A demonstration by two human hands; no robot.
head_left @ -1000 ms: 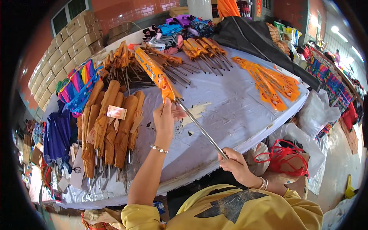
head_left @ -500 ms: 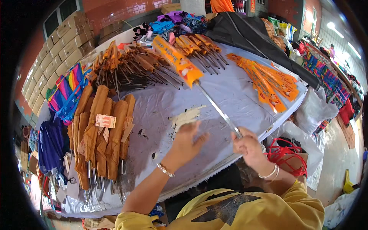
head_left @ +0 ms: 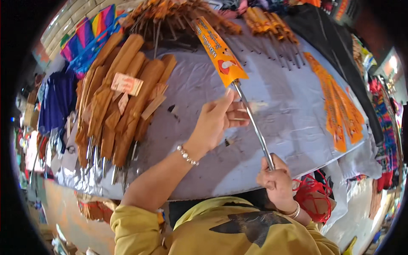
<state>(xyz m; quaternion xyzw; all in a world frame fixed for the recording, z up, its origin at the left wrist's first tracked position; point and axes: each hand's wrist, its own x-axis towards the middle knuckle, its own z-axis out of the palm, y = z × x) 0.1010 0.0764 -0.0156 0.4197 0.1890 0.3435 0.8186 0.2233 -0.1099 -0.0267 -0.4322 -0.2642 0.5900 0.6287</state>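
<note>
A slim umbrella (head_left: 219,53) slants up over the table, its upper part inside an orange printed sleeve and its bare metal shaft showing below. My right hand (head_left: 275,180) is closed around the shaft's lower end. Just under the sleeve's lower edge, my left hand (head_left: 219,117) has its thumb up and its fingers loosely curved, not wrapped round the shaft. Whether its fingertips touch the metal I cannot tell. Flat orange printed sleeves (head_left: 338,108) lie fanned out on the right of the table.
Brown-wrapped umbrellas (head_left: 131,102) lie piled at the left, a printed card on top. Several orange-sleeved umbrellas (head_left: 272,27) lie at the back, beside a dark cloth (head_left: 329,40). Rainbow fabric (head_left: 89,36) and navy fabric (head_left: 57,102) hang at the left edge. Red straps (head_left: 314,195) are below the right edge.
My left hand has risen to the shaft just below the sleeve. The umbrella stands steeper, still in my right hand. The view has tilted downward and shifted.
</note>
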